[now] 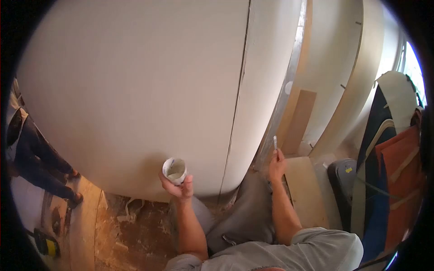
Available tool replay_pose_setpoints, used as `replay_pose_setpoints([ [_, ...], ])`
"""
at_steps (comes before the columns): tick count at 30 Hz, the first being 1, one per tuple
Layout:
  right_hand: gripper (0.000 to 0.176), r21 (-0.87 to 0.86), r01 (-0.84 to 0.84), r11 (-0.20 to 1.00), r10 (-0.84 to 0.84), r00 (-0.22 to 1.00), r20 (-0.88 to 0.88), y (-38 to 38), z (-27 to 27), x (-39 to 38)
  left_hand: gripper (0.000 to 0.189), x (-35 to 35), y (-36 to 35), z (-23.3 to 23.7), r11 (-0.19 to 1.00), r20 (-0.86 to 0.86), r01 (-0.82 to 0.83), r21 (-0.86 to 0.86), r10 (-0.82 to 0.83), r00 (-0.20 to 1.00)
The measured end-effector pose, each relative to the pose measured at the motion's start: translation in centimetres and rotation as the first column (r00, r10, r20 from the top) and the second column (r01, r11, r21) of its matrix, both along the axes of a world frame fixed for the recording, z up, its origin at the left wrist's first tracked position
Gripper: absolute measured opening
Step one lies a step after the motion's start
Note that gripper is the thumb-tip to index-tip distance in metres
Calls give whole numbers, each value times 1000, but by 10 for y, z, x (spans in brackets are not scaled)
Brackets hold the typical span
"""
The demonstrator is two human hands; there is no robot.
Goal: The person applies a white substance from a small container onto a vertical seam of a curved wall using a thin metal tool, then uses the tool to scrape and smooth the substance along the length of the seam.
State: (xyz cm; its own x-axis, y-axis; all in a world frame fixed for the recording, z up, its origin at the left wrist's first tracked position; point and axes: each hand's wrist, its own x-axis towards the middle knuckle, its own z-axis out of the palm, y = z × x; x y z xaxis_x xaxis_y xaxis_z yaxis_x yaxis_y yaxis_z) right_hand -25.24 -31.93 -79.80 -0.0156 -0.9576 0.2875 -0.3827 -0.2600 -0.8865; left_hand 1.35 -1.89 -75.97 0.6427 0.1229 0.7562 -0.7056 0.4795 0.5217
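Note:
My left hand point(182, 189) is wrapped round a small white cup point(174, 170) with pale, whitish stuff inside, held upright in front of a large off-white panel point(149, 99). To the right, my right hand point(277, 165) grips a short, light-coloured tool point(275, 142) that points upward. What kind of tool it is cannot be made out. The tool is apart from the cup and from the panel. A dark vertical seam point(236, 108) runs down the panel between my two hands.
Another person point(36, 153) is at the far left. A brown board point(301, 118) leans at the right, near a dark case point(342, 180) and red cloth point(402, 167). Debris lies on the floor point(140, 230) below the panel.

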Motion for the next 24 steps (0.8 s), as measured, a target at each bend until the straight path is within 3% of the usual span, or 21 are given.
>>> replay_pose_setpoints([
  [1,34,25,-4,1000,4,1000,-5,4,10,-11,77,-10,7,4,994,6,65,85,-66,998],
  [2,33,-20,-24,1000,26,990,138,2,18,-22,81,-20,9,12,978,7,130,165,-133,991],
  [3,31,-68,-35,997,52,959,277,-1,26,-31,81,-34,8,24,975,0,126,183,-128,992],
  [5,30,-258,-2,966,110,907,406,-7,45,-48,83,-60,4,57,945,10,291,150,-295,955],
  [6,28,-282,-27,959,158,877,453,-10,57,-55,84,-65,5,66,922,72,309,233,-333,940],
  [10,24,-267,-127,955,242,856,457,6,106,-77,82,-70,-4,71,899,107,310,310,-357,928],
  [12,24,-296,-180,938,263,926,271,37,141,-77,79,-75,-4,76,879,166,287,380,-370,914],
  [13,24,-260,-190,947,259,928,268,51,152,-79,79,-80,-2,76,867,140,287,407,-370,918],
  [14,25,-308,-291,906,359,914,190,64,162,-80,77,-84,-1,77,858,133,283,429,-370,919],
  [16,32,-447,-460,767,525,851,24,75,173,-84,73,-87,0,71,845,101,313,434,-391,915],
  [17,32,-433,-462,774,525,851,30,80,176,-87,73,-89,2,68,838,92,315,446,-392,915],
  [19,36,-556,-608,567,597,768,-232,92,185,-87,71,-93,8,63,818,52,298,493,-369,928],
  [21,46,-545,-637,545,616,745,-255,104,195,-82,71,-95,11,56,806,25,299,512,-361,932],
  [23,53,-554,-741,379,537,664,-520,107,202,-79,72,-97,13,52,795,-1,296,530,-349,937],
  [24,59,-583,-731,353,475,677,-562,111,204,-75,73,-98,13,50,794,16,260,549,-321,947],
])
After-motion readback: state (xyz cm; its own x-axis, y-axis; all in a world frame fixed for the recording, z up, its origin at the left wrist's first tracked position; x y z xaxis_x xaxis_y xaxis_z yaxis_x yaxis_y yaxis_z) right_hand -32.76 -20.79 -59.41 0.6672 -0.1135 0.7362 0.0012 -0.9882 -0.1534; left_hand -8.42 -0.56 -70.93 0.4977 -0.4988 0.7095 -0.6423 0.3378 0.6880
